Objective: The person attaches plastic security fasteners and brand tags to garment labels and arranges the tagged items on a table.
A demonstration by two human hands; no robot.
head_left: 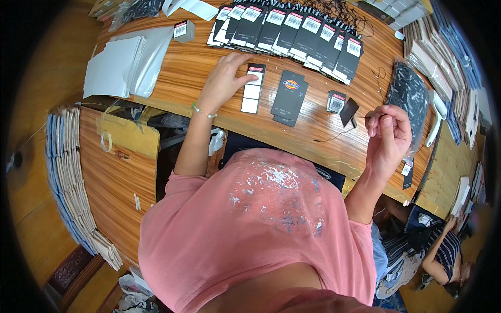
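Observation:
My left hand point(227, 75) lies over the table with its fingers stretched out and its thumb apart. Its thumb tip reaches the edge of a narrow black tag point(250, 106) with a red strip and white label panels. Raised at the right, my right hand point(390, 130) has thumb and fingers pinched on a thin dark string. Beside those fingers is a small black tag point(348, 112), tilted, with a cord trailing below it. Between the hands lie larger black hang tags point(288, 97), overlapping, and a small pile of labelled tags point(335, 102).
A fanned row of black hang tags point(284, 31) with strings spans the far side. White sheets point(115, 68) lie left, near a small labelled box point(183, 31). At right are a bag of black pieces point(404, 94), a white handled tool point(437, 115) and folded garments point(433, 57). Another person point(443, 255) sits lower right.

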